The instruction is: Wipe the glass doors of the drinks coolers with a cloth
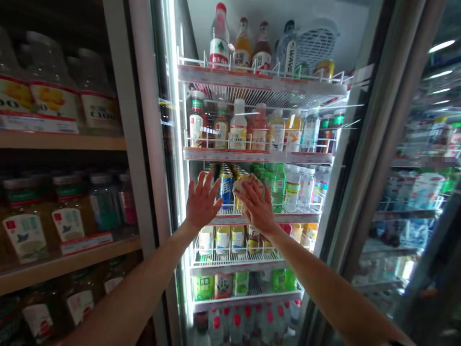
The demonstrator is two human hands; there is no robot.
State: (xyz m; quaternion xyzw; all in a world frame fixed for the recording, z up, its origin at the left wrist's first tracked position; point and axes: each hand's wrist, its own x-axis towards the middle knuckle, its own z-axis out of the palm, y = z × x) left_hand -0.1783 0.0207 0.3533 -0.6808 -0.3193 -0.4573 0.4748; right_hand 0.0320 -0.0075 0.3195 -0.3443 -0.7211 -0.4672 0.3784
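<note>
Bare forearms (pixel 313 264) are stretched toward a lit drinks cooler (pixel 252 7), where a crumpled cloth (pixel 238 186) is held under the right hand's (pixel 257 204) curled fingers and the left hand (pixel 202 204) is raised, fingers spread, gripping nothing. "WAVE" can be read on a top-shelf bottle (pixel 290 53), "C100" on a second-shelf bottle (pixel 238 127) and on a side-shelf bottle (pixel 99 93); cans (pixel 226 192) and green bottles (pixel 279 185) are partly blocked.

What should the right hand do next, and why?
Probably slide the cloth a little sideways: the right hand has it bunched under its fingers, apparently against the glass, while the left hand beside it is open, holding nothing.
</note>
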